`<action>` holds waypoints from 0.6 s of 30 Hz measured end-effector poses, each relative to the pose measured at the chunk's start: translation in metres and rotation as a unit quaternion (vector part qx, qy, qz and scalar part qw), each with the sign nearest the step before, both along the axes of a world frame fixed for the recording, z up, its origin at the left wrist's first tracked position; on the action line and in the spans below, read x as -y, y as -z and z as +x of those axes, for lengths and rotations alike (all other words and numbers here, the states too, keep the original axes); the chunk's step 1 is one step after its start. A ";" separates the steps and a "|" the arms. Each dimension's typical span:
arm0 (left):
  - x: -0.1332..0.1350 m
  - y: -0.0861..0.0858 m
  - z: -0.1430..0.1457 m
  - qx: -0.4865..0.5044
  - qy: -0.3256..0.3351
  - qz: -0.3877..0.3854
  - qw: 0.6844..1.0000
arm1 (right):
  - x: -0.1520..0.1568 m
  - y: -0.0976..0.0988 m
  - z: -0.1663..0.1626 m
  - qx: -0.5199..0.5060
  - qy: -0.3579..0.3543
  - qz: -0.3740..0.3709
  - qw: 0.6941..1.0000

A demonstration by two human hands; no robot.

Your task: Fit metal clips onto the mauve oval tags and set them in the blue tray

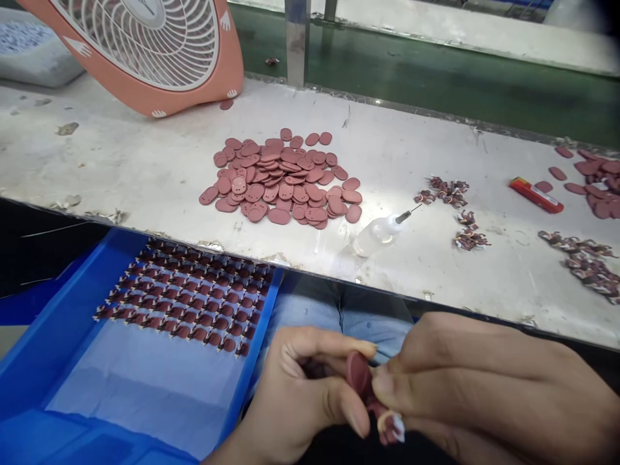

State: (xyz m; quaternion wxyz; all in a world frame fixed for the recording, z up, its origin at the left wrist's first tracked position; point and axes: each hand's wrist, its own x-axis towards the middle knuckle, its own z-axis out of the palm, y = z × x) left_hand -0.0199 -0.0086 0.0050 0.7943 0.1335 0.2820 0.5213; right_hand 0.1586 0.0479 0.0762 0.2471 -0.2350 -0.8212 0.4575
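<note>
Low in the view, over my lap, both hands pinch together one small piece. My left hand (305,387) is closed, thumb and fingers round a reddish-brown oval pad (358,373). My right hand (489,387) is closed too, its fingertips pressing a small brown-and-white part (390,426) against the pad. A heap of the same oval pads (281,179) lies on the white worktable (121,161) ahead. Small brown parts (448,192) lie in loose clusters to the right.
A blue tray (58,336) at my left holds several neat rows of finished pieces (188,294). A clear squeeze bottle with a needle tip (380,231) lies on the table. An orange fan (145,51) stands far left. A red lighter (535,194) and more pads (598,181) are far right.
</note>
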 end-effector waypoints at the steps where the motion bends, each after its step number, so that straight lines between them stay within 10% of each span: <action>1: 0.000 0.003 0.000 -0.010 -0.008 -0.002 1.000 | -0.004 0.002 0.001 0.000 -0.011 0.007 1.000; 18: 0.000 0.032 -0.007 0.079 -0.011 -0.025 0.997 | -0.011 0.027 -0.017 0.015 0.057 0.021 0.998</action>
